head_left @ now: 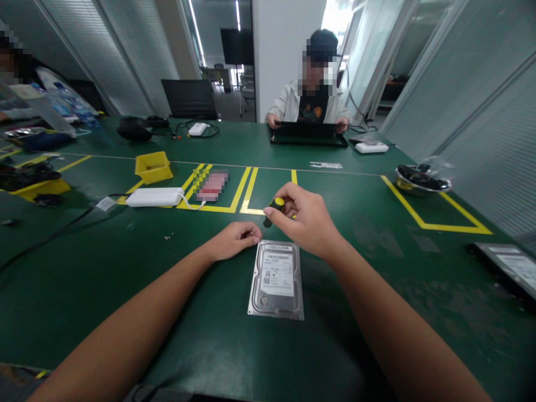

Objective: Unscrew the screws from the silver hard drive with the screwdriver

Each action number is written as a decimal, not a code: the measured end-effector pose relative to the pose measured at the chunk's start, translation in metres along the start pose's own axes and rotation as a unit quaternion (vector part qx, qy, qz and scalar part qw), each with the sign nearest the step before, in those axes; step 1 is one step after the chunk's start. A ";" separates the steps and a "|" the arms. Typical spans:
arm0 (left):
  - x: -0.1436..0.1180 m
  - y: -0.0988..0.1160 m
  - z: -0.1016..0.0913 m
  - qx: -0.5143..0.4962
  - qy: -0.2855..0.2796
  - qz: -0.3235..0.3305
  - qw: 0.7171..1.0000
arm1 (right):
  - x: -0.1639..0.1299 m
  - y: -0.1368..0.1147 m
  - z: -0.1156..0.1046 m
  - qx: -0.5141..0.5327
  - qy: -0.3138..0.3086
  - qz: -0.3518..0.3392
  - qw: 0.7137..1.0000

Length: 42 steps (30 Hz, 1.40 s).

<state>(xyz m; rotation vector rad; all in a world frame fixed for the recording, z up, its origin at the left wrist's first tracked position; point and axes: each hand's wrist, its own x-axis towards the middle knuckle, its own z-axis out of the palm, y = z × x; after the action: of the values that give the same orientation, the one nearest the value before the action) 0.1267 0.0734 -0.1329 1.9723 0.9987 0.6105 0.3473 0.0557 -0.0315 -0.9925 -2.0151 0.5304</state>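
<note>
A silver hard drive [277, 279] with a white label lies flat on the green table in front of me. My right hand [304, 220] is closed around a screwdriver [274, 209] with a black and yellow handle. The screwdriver's thin shaft points down at the far left corner of the drive. My left hand [237, 240] rests at that same corner, its fingers curled and pinched together beside the screwdriver tip. Whatever the left fingertips may hold is hidden or too small to make out.
Several small screws [168, 237] lie left of my left hand. Beyond are a white power strip [154, 196], a yellow bin [153, 167] and a phone [213, 185]. At right sit a metal bowl [422, 181] and another drive [508, 268]. A person [312, 100] opposite holds a black panel [309, 134].
</note>
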 end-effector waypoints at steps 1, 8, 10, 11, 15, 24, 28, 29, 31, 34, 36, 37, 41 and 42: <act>0.000 0.000 0.000 -0.001 0.001 -0.001 1.000 | 0.000 0.000 0.000 -0.002 0.000 0.000 1.000; 0.001 0.002 -0.001 -0.026 -0.005 -0.011 1.000 | 0.000 0.000 0.000 -0.019 0.001 0.008 1.000; 0.001 0.001 -0.001 -0.028 -0.003 -0.011 1.000 | 0.000 0.000 0.000 -0.026 0.001 0.006 1.000; 0.001 0.001 0.000 -0.030 -0.001 -0.011 0.999 | 0.000 0.000 -0.001 -0.030 0.001 0.004 1.000; 0.002 -0.001 0.000 -0.042 -0.002 -0.014 0.999 | 0.001 0.000 -0.003 -0.045 -0.008 -0.006 0.999; 0.003 -0.001 -0.003 -0.035 -0.019 0.001 0.999 | 0.001 -0.002 -0.003 -0.062 -0.014 -0.028 0.998; 0.002 0.000 -0.002 -0.048 -0.020 0.001 0.999 | 0.001 -0.003 -0.004 -0.063 -0.016 -0.032 0.997; 0.002 0.000 -0.002 -0.049 -0.020 0.001 0.999 | 0.001 -0.003 -0.004 -0.064 -0.017 -0.033 0.997; 0.002 -0.001 -0.002 -0.047 -0.020 0.002 0.999 | 0.001 -0.004 -0.004 -0.067 -0.021 -0.037 0.997; 0.002 -0.001 -0.002 -0.041 -0.019 0.007 0.999 | 0.001 -0.004 -0.004 -0.072 -0.027 -0.046 0.996; 0.002 -0.001 -0.002 -0.034 -0.019 0.008 0.999 | 0.001 -0.004 -0.004 -0.074 -0.034 -0.053 0.995; 0.002 -0.001 -0.003 -0.032 -0.019 0.008 0.999 | 0.001 -0.004 -0.005 -0.074 -0.039 -0.059 0.995; 0.001 0.000 -0.003 -0.029 -0.017 0.011 0.999 | 0.000 -0.004 -0.005 -0.077 -0.055 -0.085 0.992; 0.001 -0.001 -0.003 -0.027 -0.016 0.013 0.999 | 0.000 -0.004 -0.005 -0.078 -0.057 -0.091 0.991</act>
<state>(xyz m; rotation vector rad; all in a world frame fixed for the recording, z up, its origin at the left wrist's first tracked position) 0.1253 0.0758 -0.1320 1.9439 0.9293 0.6131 0.3497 0.0531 -0.0258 -0.8747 -2.2509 0.3422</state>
